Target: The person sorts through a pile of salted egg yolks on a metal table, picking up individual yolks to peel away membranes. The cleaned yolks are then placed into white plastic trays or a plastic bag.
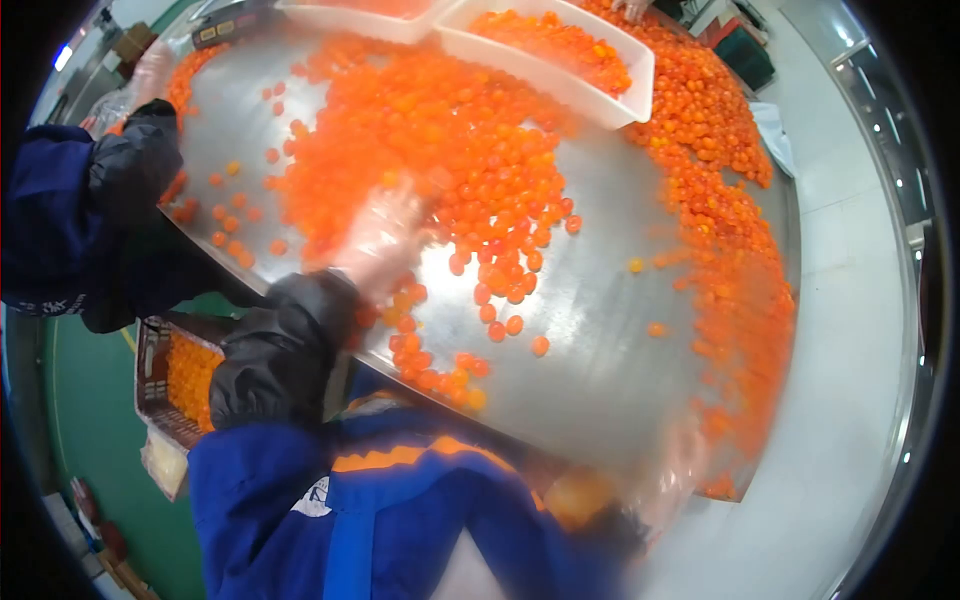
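A big heap of orange egg yolks (430, 130) lies on the steel table (600, 330). My left hand (390, 230), in a clear plastic glove, is at the near side of this heap, fingers stretched toward it and smeared by motion. Several loose yolks (435, 375) lie along the table's near edge, just below that hand. At the near right of the table is my right hand (680, 470), also gloved and strongly blurred. It is beside a long band of yolks (740, 320) along the right edge; its fingers do not show clearly.
White trays stand at the back, one tray (640, 85) with yolks inside. Another person's gloved hand (152, 72) is at the far left, and a further hand (632, 8) at the top. A crate of yolks (150, 375) stands below the table on the left.
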A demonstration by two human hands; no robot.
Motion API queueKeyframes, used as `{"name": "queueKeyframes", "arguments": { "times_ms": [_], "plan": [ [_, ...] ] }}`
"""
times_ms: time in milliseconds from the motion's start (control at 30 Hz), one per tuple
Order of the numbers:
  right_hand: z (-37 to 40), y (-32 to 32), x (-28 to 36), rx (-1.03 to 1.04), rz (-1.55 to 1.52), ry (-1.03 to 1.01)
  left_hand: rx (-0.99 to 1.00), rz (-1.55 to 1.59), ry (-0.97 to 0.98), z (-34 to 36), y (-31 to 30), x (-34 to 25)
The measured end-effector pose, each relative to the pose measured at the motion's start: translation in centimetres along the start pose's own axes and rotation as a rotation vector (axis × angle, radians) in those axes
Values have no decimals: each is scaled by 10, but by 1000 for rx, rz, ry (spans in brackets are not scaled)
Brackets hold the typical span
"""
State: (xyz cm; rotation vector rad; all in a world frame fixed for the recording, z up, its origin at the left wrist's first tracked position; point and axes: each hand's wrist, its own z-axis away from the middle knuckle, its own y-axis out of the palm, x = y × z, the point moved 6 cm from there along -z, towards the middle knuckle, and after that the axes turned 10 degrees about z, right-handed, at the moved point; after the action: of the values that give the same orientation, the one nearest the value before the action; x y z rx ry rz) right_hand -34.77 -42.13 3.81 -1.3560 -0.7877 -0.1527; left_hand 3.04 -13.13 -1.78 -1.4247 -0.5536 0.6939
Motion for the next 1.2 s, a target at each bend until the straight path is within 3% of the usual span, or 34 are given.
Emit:
{"name": "queueKeyframes", "arguments": {
  "times_ms": [33, 67, 100, 133, 167, 233, 267, 333, 433, 467, 600, 667, 700, 767, 800, 833, 900, 933, 1000, 1033, 1100, 1200],
  "plan": [
    [18, -1, -12, 4, -5, 39, -52, 250, -214, -17, 22, 38],
    [33, -6, -25, -10, -14, 80, 86, -48, 43, -17, 16, 46],
    [44, -14, -39, -40, -25, 122, 318, -87, 20, -7, -50, 24],
    [50, -27, -49, -88, -44, 159, -71, -18, 19, -13, -12, 66],
    [51, -39, -58, -131, -56, 188, -18, 412, -336, -22, 14, 118],
    [48, -61, -68, -180, -59, 215, -90, 1260, -539, -15, 68, 190],
    [47, -66, -71, -197, -66, 227, -89, 1249, -533, -10, 61, 196],
    [47, -68, -73, -192, -79, 240, -177, 788, -167, -1, 23, 181],
    [36, -61, -59, -96, -92, 200, -172, 712, -244, 39, -20, 141],
    [31, -57, -52, -49, -104, 178, -206, 856, -173, 50, -27, 131],
    [-9, -4, 14, 336, -249, 87, -86, 783, -318, 89, -40, 126],
    [-28, 74, 5, 941, -530, -32, -46, 1388, -311, 111, -4, 157],
    [-20, 94, 25, 1108, -465, -35, -46, 1391, -320, 111, -12, 143],
    [3, 133, 65, 1442, -450, 31, 333, 207, -434, 104, -38, 98],
    [17, 150, 76, 1610, -502, 110, 407, 255, -484, 104, -41, 82],
    [24, 172, 80, 1625, -496, 109, 411, 256, -499, 113, -29, 84],
    [56, 210, 97, 1916, -547, 81, 245, 862, -396, 121, -7, 76],
    [66, 218, 104, 1930, -539, 74, 342, 911, -377, 122, 0, 72],
    [75, 217, 139, 1747, -634, -347, 471, 975, -275, 119, 13, 51],
    [79, 215, 155, 1759, -626, -345, 470, 982, -286, 118, 16, 46],
    [85, 211, 187, 1863, -518, 253, 613, 1188, -352, 116, 23, 26],
    [91, 222, 194, 1867, -625, 189, 580, 1399, -240, 112, 32, 6]
  ]
}}
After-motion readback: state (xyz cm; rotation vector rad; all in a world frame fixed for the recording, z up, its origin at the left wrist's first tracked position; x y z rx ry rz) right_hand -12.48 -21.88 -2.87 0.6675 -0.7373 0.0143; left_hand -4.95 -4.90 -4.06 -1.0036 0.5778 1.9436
